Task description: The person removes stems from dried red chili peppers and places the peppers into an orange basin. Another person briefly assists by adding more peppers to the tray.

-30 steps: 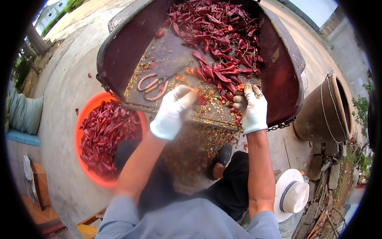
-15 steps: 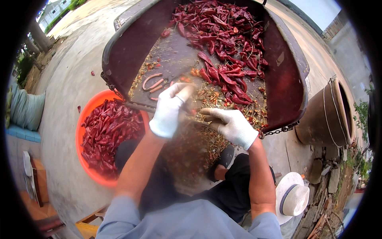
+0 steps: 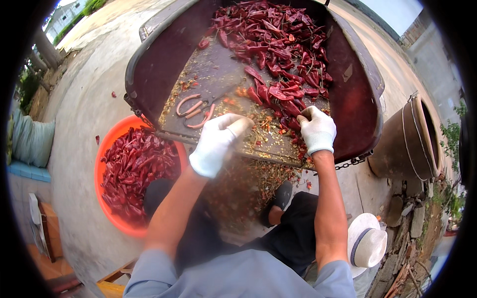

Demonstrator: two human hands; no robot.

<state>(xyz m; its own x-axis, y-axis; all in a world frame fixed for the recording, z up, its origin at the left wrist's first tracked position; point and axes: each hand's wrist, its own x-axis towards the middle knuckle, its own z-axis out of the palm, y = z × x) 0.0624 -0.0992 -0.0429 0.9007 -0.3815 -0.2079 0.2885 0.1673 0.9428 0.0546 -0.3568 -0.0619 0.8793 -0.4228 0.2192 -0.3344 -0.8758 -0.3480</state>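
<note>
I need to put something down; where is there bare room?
Concrete between the pale sack and orange tub, bar a stray scrap; a smaller patch between the brown pot and hat. The cart is crowded with peppers and plant bits.

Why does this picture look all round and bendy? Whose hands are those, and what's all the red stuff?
A wide camera on a person's head looks down, and its lens bends straight edges. There's no robot: the person's left hand and right hand wear white gloves. In front is a dark red cart bed. The red stuff in it is a pile of red peppers, with pink-handled scissors to the left. More peppers fill the orange tub on the ground. The right hand is at the pile's near end; the left has thumb and fingers close together. I can't tell whether either grips anything.
</note>
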